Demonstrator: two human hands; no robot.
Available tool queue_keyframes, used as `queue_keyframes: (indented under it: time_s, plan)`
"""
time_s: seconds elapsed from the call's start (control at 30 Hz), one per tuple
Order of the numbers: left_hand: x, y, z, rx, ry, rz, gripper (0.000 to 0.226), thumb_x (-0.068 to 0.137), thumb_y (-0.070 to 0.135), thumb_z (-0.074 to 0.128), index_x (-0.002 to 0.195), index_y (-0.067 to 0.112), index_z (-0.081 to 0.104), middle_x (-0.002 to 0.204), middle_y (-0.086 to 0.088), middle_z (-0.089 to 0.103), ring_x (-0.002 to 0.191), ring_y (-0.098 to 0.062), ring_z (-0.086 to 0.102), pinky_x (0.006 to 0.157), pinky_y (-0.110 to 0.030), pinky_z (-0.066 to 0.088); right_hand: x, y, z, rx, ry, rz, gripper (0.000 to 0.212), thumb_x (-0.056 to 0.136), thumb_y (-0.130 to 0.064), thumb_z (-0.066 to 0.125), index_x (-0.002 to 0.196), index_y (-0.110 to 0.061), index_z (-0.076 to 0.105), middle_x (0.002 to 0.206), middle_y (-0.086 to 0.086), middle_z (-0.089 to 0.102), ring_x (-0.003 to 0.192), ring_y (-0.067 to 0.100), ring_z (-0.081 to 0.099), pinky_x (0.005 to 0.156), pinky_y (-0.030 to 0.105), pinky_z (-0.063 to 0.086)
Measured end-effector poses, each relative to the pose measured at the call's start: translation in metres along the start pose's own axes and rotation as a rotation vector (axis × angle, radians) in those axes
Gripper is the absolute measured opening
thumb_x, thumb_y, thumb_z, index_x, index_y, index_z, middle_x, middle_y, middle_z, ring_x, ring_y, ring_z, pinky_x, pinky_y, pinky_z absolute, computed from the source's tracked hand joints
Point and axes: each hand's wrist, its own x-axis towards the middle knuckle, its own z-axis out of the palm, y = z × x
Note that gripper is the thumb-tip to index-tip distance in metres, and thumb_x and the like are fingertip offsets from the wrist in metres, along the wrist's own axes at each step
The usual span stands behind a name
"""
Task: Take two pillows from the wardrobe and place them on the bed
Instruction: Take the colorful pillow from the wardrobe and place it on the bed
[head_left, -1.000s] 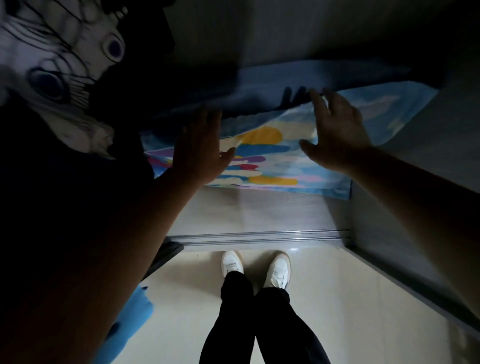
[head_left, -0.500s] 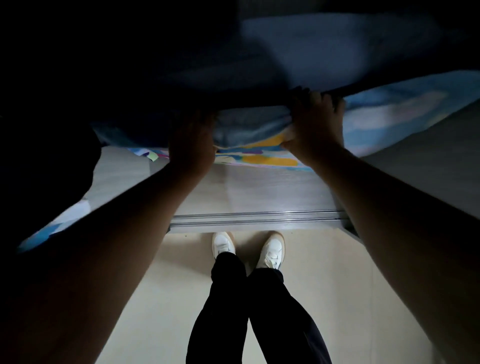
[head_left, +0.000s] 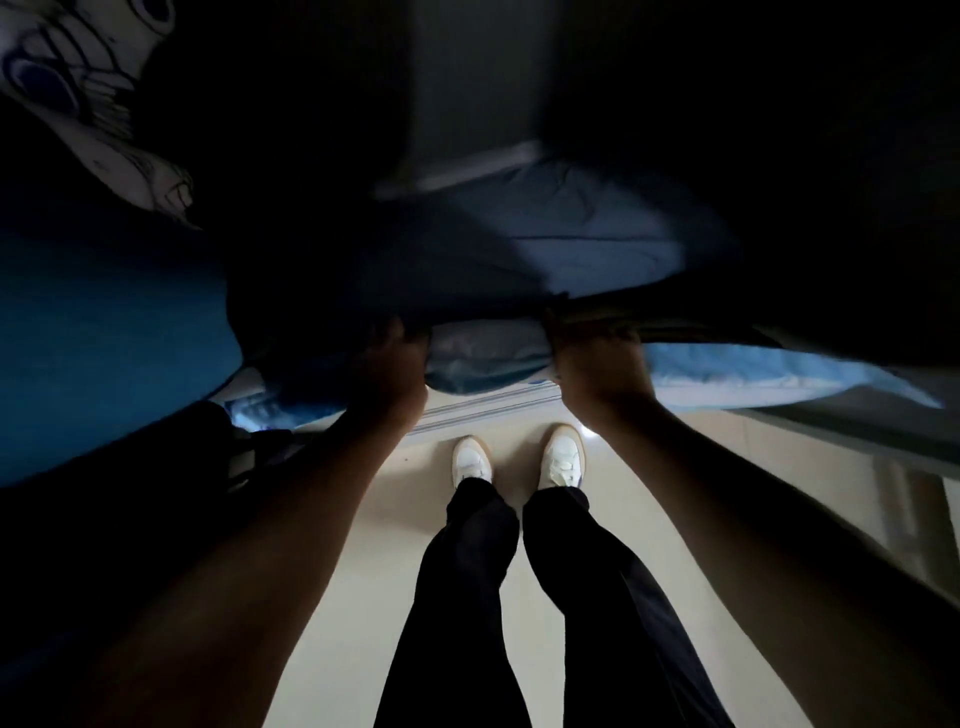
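Note:
Two stacked pillows hang out of the dark wardrobe in front of me. The upper one is a plain dark blue pillow (head_left: 545, 244); under it a light blue pillow (head_left: 737, 369) with a coloured print shows its front edge. My left hand (head_left: 392, 374) and my right hand (head_left: 597, 366) are both clenched on the front edge of the stack, about shoulder width apart. The fingertips are hidden in the fabric. The pillows now overhang the wardrobe's sliding track (head_left: 488, 408).
A white cloth with dark blue eye-like patterns (head_left: 78, 88) hangs at the top left, and blue fabric (head_left: 104, 338) lies at the left. My white shoes (head_left: 519, 462) stand on the pale floor just before the track. A wardrobe panel edge (head_left: 831, 431) runs along the right.
My open hands closed on the pillows' front edge, then pulled the stack toward me, out over the wardrobe floor and its track. The printed face is now mostly hidden.

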Motion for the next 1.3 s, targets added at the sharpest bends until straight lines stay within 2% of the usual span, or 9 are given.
queue_keyframes:
  time_s: [0.1,0.17,0.27,0.43,0.57,0.83,0.93,1.07,1.3]
  plan:
    - [-0.011,0.008,-0.022,0.060,0.056,0.060,0.028,0.086,0.014,0.058,0.113,0.016,0.066,0.116,-0.017,0.058,0.106,-0.041,0.056,0.079,-0.047,0.050,-0.022,0.003,-0.023,0.029,0.071,0.050,0.061,0.084,-0.014,0.054,0.143,-0.022,0.044,0.124,0.014,0.065,0.105,0.038,0.063,0.090,0.040,0.044]
    - [-0.018,0.009,-0.034,0.086,0.075,0.106,0.028,0.086,0.018,0.061,0.113,0.017,0.066,0.121,-0.018,0.056,0.110,-0.043,0.055,0.078,-0.048,0.052,-0.036,0.004,-0.038,-0.003,0.140,0.063,0.047,0.084,-0.013,0.052,0.130,-0.022,0.054,0.110,0.012,0.070,0.096,0.037,0.067,0.085,0.038,0.046]
    - [-0.036,0.002,-0.047,0.113,0.120,0.192,0.034,0.083,0.016,0.064,0.118,0.017,0.063,0.129,-0.020,0.052,0.116,-0.044,0.050,0.078,-0.048,0.052,-0.061,-0.003,-0.049,-0.053,0.130,0.105,0.039,0.084,-0.016,0.057,0.122,-0.024,0.060,0.107,0.007,0.072,0.099,0.029,0.068,0.086,0.034,0.047]
    - [-0.068,-0.013,-0.075,0.191,0.148,0.293,0.048,0.068,0.025,0.082,0.111,0.016,0.062,0.112,-0.014,0.054,0.104,-0.037,0.054,0.066,-0.041,0.051,-0.111,-0.030,-0.053,0.013,0.252,0.185,0.055,0.082,-0.014,0.055,0.136,-0.025,0.050,0.110,0.007,0.070,0.100,0.032,0.066,0.086,0.037,0.045]
    - [-0.086,-0.017,-0.110,0.188,0.219,0.338,0.059,0.062,0.023,0.086,0.116,0.018,0.061,0.115,-0.014,0.052,0.111,-0.036,0.050,0.069,-0.043,0.051,-0.140,-0.053,-0.071,0.064,0.334,0.271,0.061,0.080,-0.013,0.056,0.139,-0.023,0.046,0.103,0.009,0.069,0.096,0.033,0.065,0.081,0.038,0.046]
    - [-0.122,-0.003,-0.142,0.243,0.302,0.465,0.043,0.072,0.014,0.078,0.113,0.017,0.063,0.112,-0.014,0.053,0.108,-0.037,0.050,0.056,-0.036,0.039,-0.192,-0.052,-0.083,0.071,0.358,0.355,0.069,0.086,-0.015,0.052,0.152,-0.023,0.032,0.109,0.011,0.064,0.103,0.035,0.060,0.074,0.036,0.044]
    - [-0.140,0.005,-0.142,0.263,0.316,0.482,0.037,0.077,0.014,0.075,0.112,0.018,0.063,0.112,-0.012,0.054,0.107,-0.035,0.051,0.058,-0.036,0.044,-0.215,-0.050,-0.075,0.077,0.336,0.367,0.070,0.088,-0.016,0.052,0.153,-0.025,0.027,0.111,0.009,0.064,0.101,0.033,0.061,0.069,0.034,0.041]
    - [-0.174,0.011,-0.137,0.280,0.342,0.527,0.040,0.077,0.010,0.072,0.115,0.020,0.063,0.110,-0.012,0.054,0.104,-0.035,0.052,0.059,-0.036,0.046,-0.252,-0.048,-0.064,0.062,0.332,0.378,0.068,0.091,-0.021,0.053,0.154,-0.028,0.026,0.110,0.006,0.066,0.097,0.030,0.065,0.062,0.032,0.035]
    - [-0.257,0.025,-0.119,0.385,0.324,0.574,0.051,0.067,0.019,0.081,0.114,0.026,0.059,0.110,-0.004,0.049,0.102,-0.027,0.049,0.057,-0.035,0.041,-0.346,-0.053,-0.039,0.029,0.359,0.395,0.059,0.093,-0.028,0.053,0.148,-0.029,0.036,0.111,0.002,0.068,0.097,0.028,0.067,0.063,0.031,0.038]
